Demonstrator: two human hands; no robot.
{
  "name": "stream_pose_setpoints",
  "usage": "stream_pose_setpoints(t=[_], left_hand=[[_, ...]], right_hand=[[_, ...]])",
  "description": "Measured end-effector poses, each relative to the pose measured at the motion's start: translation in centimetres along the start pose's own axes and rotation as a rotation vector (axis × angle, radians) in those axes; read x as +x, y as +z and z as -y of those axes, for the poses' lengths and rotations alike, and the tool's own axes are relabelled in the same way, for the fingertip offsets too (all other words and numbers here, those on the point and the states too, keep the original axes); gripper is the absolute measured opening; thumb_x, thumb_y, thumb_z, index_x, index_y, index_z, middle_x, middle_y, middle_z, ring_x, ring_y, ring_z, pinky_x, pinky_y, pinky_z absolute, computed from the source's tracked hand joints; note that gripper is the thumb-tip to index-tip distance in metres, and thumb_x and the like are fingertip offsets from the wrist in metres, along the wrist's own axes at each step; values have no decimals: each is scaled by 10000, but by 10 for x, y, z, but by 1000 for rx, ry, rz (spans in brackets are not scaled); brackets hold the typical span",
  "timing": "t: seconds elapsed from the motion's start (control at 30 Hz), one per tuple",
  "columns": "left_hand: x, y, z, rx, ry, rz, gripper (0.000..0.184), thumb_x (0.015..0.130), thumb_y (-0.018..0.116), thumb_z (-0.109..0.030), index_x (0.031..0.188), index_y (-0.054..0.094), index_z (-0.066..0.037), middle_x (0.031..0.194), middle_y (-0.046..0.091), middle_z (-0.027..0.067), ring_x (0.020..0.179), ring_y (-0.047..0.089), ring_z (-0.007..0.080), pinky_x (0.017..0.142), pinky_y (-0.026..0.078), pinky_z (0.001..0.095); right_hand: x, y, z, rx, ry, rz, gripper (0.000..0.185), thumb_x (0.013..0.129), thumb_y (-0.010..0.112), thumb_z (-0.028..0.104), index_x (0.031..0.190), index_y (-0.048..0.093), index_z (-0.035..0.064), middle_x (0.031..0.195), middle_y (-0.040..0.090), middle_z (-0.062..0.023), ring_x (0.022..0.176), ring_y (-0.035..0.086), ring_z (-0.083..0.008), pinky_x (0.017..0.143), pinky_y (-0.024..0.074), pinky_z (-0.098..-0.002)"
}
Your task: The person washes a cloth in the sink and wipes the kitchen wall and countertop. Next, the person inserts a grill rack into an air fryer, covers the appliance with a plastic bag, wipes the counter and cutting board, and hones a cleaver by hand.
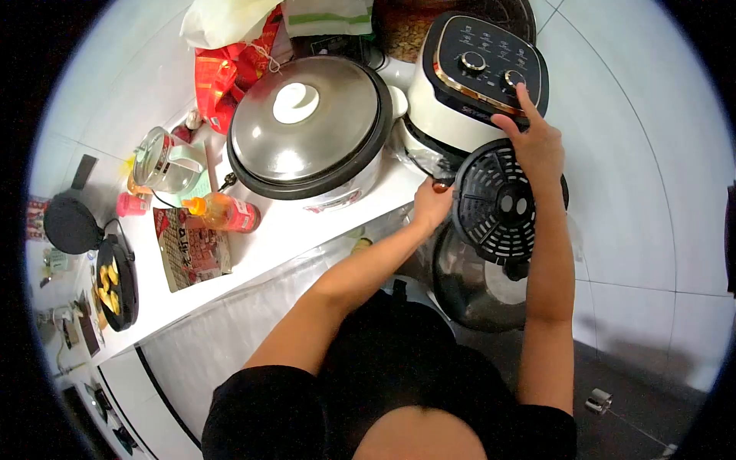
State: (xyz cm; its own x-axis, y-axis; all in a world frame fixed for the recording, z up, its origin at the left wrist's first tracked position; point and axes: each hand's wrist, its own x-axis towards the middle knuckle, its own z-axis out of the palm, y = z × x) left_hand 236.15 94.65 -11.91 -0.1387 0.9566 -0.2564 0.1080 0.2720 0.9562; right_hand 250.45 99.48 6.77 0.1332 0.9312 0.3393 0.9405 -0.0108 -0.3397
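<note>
My right hand (539,146) reaches up to the white air fryer (448,107), its index fingertip at the right knob (514,79) and the thumb held apart. Closed fingers show on my left hand (433,203), below the air fryer's front; a small reddish-brown end (440,186) shows there, but what it belongs to is hidden. Beside that hand, a round black slotted air fryer plate (479,199) is tilted, partly behind my right forearm. I cannot tell whether my left hand holds it.
Left of the air fryer stands a large lidded electric pot (314,130). An orange-capped sauce bottle (222,212), a food packet (192,249) and a glass jug (165,161) share the white counter (268,245). Food lies in an open hinged pan (115,284). A wide dark pan (468,295) sits below.
</note>
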Motion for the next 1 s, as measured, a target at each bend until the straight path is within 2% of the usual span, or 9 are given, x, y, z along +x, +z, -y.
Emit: stream_pose_setpoints(t=[0.23,0.47,0.6,0.67,0.7,0.77,0.9,0.97,1.0], left_hand=[[-25,0,-15,-185,-20,59,479,725,729,-397,873,576,32,805,660,138,730,627,216,702,482,323],[-15,-6,4,-10,26,121,473,731,735,-367,897,598,54,805,674,144,717,645,204,682,495,296],[-17,1,-14,-148,-11,319,497,814,676,-358,1050,536,56,997,623,139,900,575,175,809,454,291],[1,-2,-15,-488,-335,440,513,818,682,-401,1069,524,18,975,596,118,909,550,164,817,435,279],[1,-6,-19,-487,-223,369,516,807,695,-428,1053,516,-11,898,579,78,882,543,148,804,432,279],[-3,-13,-26,-584,-215,276,407,802,731,-287,1009,508,-17,862,575,52,828,562,138,746,463,278],[9,-23,-20,-705,-224,314,265,815,718,-162,982,540,-58,847,589,35,763,587,136,688,497,271],[11,-27,-17,-760,-265,341,175,837,689,-143,950,572,-76,834,598,24,759,597,132,682,497,264],[14,-29,-14,-790,-273,360,162,843,683,-143,945,576,-77,826,599,19,757,598,130,682,495,259]], right_hand=[[9,-5,-13,23,13,74,690,728,652,583,1344,442,353,860,686,-152,792,673,-317,638,526,-412],[13,-9,-13,-45,37,114,701,708,661,594,1339,436,389,921,685,-144,848,667,-318,685,526,-409],[12,-11,-10,58,60,119,697,707,704,533,1336,443,387,925,684,-116,855,663,-283,712,516,-379],[10,-12,-10,59,49,99,686,720,726,487,1337,442,392,855,686,-83,773,669,-226,674,508,-337],[12,-12,-14,88,24,117,671,739,726,449,1342,448,356,808,667,-65,721,638,-189,639,488,-313],[17,-11,-30,146,-16,149,640,777,727,375,1353,461,283,716,627,-30,617,574,-115,568,447,-264],[-15,-12,-68,807,155,4,389,847,653,179,1202,539,70,699,571,19,583,466,-43,511,352,-186],[-39,4,-92,943,290,70,319,845,650,174,1138,572,73,693,570,24,578,464,-38,508,344,-180],[-53,16,-96,942,249,135,239,883,600,198,1090,576,82,604,474,64,471,382,-13,405,257,-181]])
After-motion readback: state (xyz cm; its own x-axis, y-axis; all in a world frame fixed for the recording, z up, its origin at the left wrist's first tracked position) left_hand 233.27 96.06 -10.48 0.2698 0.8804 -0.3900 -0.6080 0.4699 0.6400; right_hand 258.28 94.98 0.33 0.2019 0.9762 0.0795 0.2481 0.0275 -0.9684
